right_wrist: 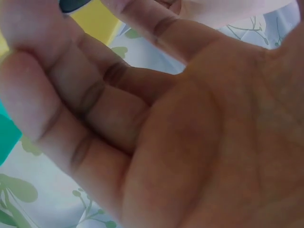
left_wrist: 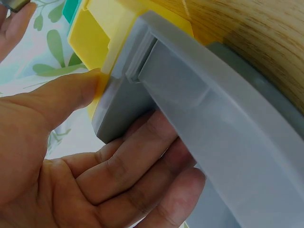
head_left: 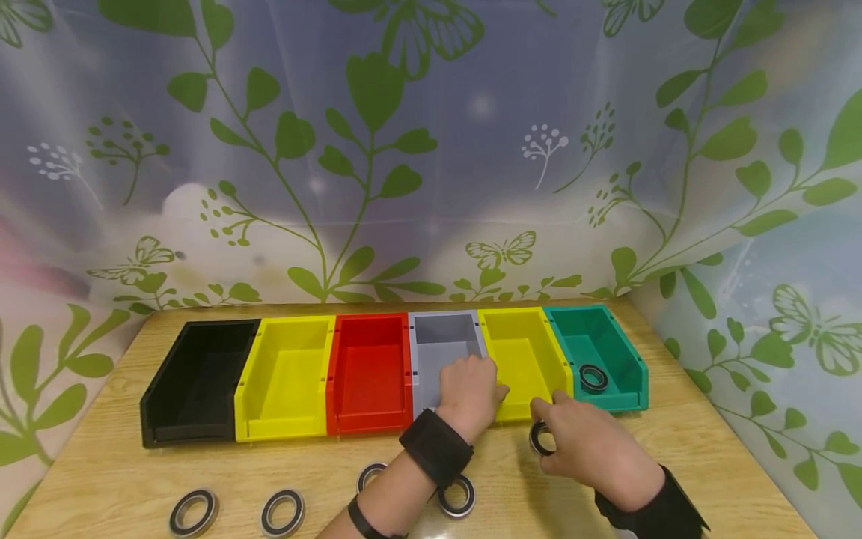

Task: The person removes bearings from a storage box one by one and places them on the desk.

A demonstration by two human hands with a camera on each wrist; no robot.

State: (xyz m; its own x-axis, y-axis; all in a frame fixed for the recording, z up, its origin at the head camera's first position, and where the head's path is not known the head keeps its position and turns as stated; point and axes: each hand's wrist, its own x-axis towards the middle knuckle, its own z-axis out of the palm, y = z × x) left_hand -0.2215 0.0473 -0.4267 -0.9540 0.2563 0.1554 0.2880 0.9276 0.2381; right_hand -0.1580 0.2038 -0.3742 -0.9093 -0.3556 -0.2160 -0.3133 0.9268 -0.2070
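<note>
My left hand (head_left: pixel 468 393) is at the grey bin (head_left: pixel 444 327). In the left wrist view its fingers (left_wrist: pixel 128 166) reach in behind the grey rim, while the thumb lies against the edge beside the right-hand yellow bin (head_left: pixel 518 337). My right hand (head_left: pixel 589 442) pinches a ball bearing (head_left: pixel 535 442) between thumb and fingers, low in front of that yellow bin. Its fingers hide part of the ring. A dark bit of the bearing (right_wrist: pixel 73 4) shows at the top of the right wrist view. Another bearing (head_left: pixel 584 379) lies inside the green bin (head_left: pixel 633 367).
Left of the grey bin stand a red bin (head_left: pixel 370 374), a yellow bin (head_left: pixel 289 382) and a black bin (head_left: pixel 195 432). On the wooden table (head_left: pixel 101 464) lie several bearings (head_left: pixel 178 516), two partly covered by the left forearm. A patterned curtain (head_left: pixel 431 150) hangs behind.
</note>
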